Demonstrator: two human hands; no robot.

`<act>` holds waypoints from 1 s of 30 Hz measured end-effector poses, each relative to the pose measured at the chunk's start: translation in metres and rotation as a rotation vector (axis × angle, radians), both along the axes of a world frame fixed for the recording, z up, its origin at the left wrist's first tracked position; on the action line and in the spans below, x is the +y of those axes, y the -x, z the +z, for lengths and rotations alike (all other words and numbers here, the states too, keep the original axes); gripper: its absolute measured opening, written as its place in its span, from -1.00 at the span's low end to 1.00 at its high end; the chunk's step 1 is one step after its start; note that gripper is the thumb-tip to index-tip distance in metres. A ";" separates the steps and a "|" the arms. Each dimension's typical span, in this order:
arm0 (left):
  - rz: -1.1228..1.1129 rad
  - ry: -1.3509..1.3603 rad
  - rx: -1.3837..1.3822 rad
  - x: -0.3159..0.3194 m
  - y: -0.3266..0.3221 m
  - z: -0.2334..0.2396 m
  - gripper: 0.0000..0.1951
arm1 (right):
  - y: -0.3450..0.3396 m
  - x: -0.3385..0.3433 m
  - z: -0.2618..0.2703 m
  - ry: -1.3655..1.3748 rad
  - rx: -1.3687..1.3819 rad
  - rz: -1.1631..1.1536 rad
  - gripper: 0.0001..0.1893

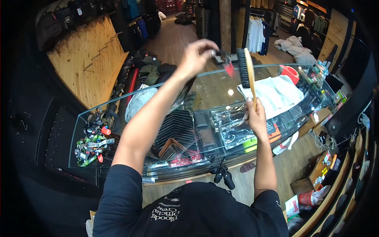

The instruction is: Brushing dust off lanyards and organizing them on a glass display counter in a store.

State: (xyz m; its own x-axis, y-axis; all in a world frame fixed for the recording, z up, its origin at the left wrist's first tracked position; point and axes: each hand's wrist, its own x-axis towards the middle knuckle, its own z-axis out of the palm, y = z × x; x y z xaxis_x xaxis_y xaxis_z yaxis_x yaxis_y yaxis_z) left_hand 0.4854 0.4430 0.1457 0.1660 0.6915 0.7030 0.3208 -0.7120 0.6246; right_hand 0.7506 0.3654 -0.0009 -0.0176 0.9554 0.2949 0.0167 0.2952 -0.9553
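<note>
My right hand (256, 118) grips the handle of a wooden brush (250, 71), held upright above the glass counter with its black bristles facing left. Raised to the left of the brush, my left hand (200, 56) has its thumb and fingers curled around a small dark item, mostly hidden. A blurred red tag (229, 67) hangs close to those fingertips. Behind my left forearm, a dark curved thing shows in part. A white cloth (275, 94) lies on the counter, right of the brush.
The glass display counter (118, 101) holds wallets (177, 130) and packaged goods. Lanyards (91, 148) lie at its left end, with a red tape roll (289, 74) towards the right. Black gloves or pouches (223, 176) hang at the near edge. Clothes racks and garment piles stand beyond.
</note>
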 end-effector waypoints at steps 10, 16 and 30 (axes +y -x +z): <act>-0.308 0.134 -0.398 -0.121 0.076 0.058 -0.76 | 0.022 -0.003 0.016 -0.032 0.135 0.122 -0.63; -0.152 0.636 0.059 -0.217 0.202 -0.047 -0.94 | 0.044 -0.012 0.011 0.024 -0.181 0.150 -0.59; 0.031 0.784 -0.137 -0.260 0.199 -0.123 -0.82 | 0.202 -0.053 0.049 0.145 -0.444 0.622 -0.53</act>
State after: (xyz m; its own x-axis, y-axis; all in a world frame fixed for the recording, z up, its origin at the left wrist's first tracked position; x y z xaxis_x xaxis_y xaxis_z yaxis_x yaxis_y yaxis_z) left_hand 0.2869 0.1826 0.0226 0.0856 0.9961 0.0222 0.2173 -0.0404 0.9753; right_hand 0.5483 0.3128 0.0482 -0.6507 0.7593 0.0077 0.2788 0.2483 -0.9277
